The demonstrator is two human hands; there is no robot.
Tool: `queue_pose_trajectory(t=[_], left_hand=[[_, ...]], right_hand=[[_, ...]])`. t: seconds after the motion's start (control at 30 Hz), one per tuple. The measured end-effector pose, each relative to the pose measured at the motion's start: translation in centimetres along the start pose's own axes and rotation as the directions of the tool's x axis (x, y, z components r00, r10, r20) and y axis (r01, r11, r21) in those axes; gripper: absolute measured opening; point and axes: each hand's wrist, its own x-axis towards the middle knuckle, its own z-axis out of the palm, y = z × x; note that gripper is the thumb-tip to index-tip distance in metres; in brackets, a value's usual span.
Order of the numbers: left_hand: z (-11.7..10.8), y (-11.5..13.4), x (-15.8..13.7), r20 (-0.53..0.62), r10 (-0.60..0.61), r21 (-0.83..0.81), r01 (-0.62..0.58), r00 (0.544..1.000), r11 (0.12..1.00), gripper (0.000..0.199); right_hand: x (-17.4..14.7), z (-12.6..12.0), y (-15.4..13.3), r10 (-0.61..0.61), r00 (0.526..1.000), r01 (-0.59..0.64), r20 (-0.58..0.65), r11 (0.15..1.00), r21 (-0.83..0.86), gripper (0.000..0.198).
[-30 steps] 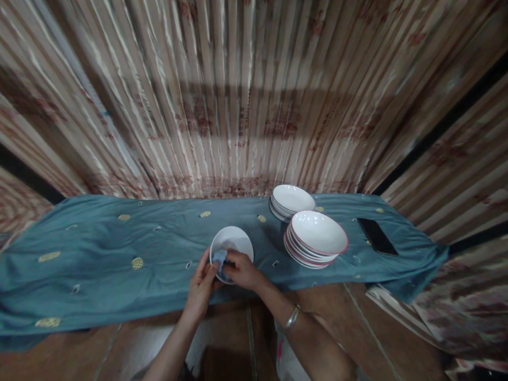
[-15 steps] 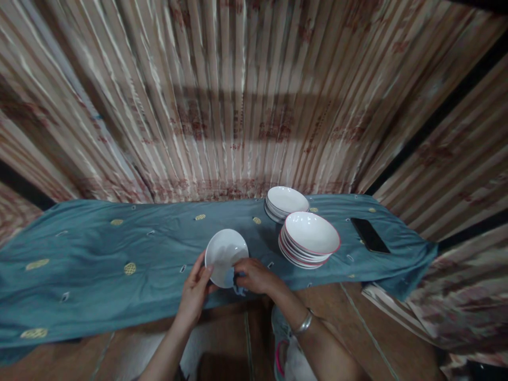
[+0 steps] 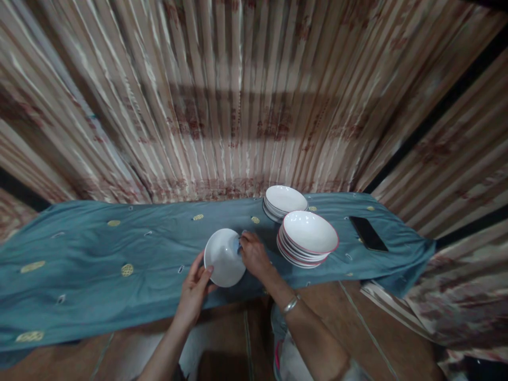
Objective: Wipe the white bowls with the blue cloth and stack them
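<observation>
A white bowl point(image 3: 223, 264) is tilted toward me over the front part of the table. My left hand point(image 3: 195, 286) grips its left rim, with the thumb over the inside and the fingers behind. At the bowl's right rim, my right hand point(image 3: 253, 255) is closed on a small blue cloth point(image 3: 235, 245). The cloth touches the upper right of the rim and is mostly hidden by the fingers. A stack of red-rimmed white bowls point(image 3: 309, 233) stands right of my right hand. Behind it is a stack of dark-rimmed white plates point(image 3: 286, 199).
A teal tablecloth point(image 3: 91, 264) with yellow pineapple prints covers the long table. A black phone point(image 3: 368, 233) lies on it at the right. Patterned curtains point(image 3: 238, 106) hang close behind and on both sides. Brown floor tiles point(image 3: 357, 328) show below the front edge.
My right hand has moved with the blue cloth from the bowl's lower right up to its upper right rim. The left hand keeps its grip on the bowl.
</observation>
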Motion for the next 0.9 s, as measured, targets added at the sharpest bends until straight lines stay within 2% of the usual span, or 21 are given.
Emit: queue_pose_trajectory(t=[0.2, 0.37, 0.47, 0.57, 0.7, 0.77, 0.9], left_hand=[[-0.3, -0.4, 0.2, 0.028, 0.018, -0.007, -0.017, 0.999, 1.0, 0.092], [-0.5, -0.6, 0.3, 0.046, 0.029, -0.022, -0.028, 0.998, 0.999, 0.087], [-0.6, -0.5, 0.2, 0.027, 0.022, -0.018, -0.021, 0.999, 1.0, 0.086], [-0.7, -0.4, 0.2, 0.031, 0.023, -0.032, -0.022, 0.999, 0.999, 0.085], [-0.9, -0.5, 0.2, 0.034, 0.031, -0.047, -0.03, 0.999, 0.998, 0.084], [-1.0, -0.6, 0.3, 0.027, 0.027, -0.043, -0.026, 0.999, 0.999, 0.084], [-1.2, -0.9, 0.4, 0.034, 0.033, -0.04, -0.031, 0.999, 0.999, 0.085]], right_hand=[[1.8, 0.7, -1.0, 0.009, 0.994, 0.0, -0.108, 0.997, 0.077, 0.024], [1.9, 2.0, -3.2, -0.002, 0.977, 0.059, -0.213, 0.963, 0.263, 0.028], [1.3, 2.7, -4.8, -0.018, 0.974, 0.111, -0.225, 0.905, 0.41, 0.037], [0.5, 3.1, -5.7, -0.04, 0.987, 0.12, -0.153, 0.821, 0.558, 0.037], [-0.4, 2.6, -5.4, -0.146, 0.989, 0.11, -0.004, 0.727, 0.678, 0.026], [-0.7, 2.1, -4.7, -0.204, 0.975, 0.097, 0.084, 0.736, 0.67, 0.019], [-1.2, 0.6, -3.2, -0.251, 0.925, 0.079, 0.286, 0.861, 0.502, 0.014]])
